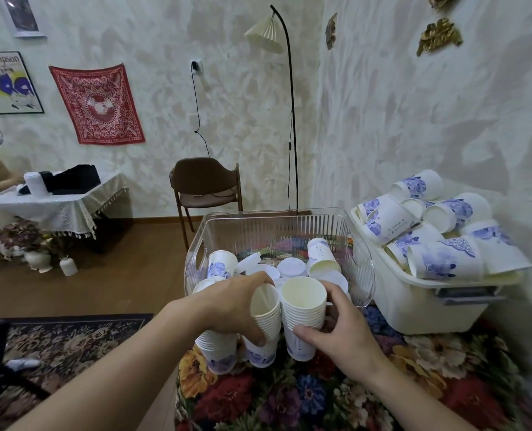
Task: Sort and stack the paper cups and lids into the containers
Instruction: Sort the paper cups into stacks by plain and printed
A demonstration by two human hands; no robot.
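My left hand (233, 306) grips a tall stack of white paper cups (264, 325) with blue flower print, tilted slightly left. My right hand (339, 328) holds a second upright stack of cups (303, 318) right beside it. A third, shorter stack (218, 353) stands behind my left hand on the flowered cloth. Just beyond, a clear plastic bin (277, 225) holds loose cups and white lids (291, 267). To the right, a white tub (413, 309) is heaped with loose cups (444, 231) lying on their sides.
A flowered tablecloth (320, 396) covers the near surface. Beyond the bin are a brown chair (207, 185) and a floor lamp (291, 113). At far left stands a cloth-covered table (53, 206) with a person's arm beside it; vases (37, 259) sit on the floor.
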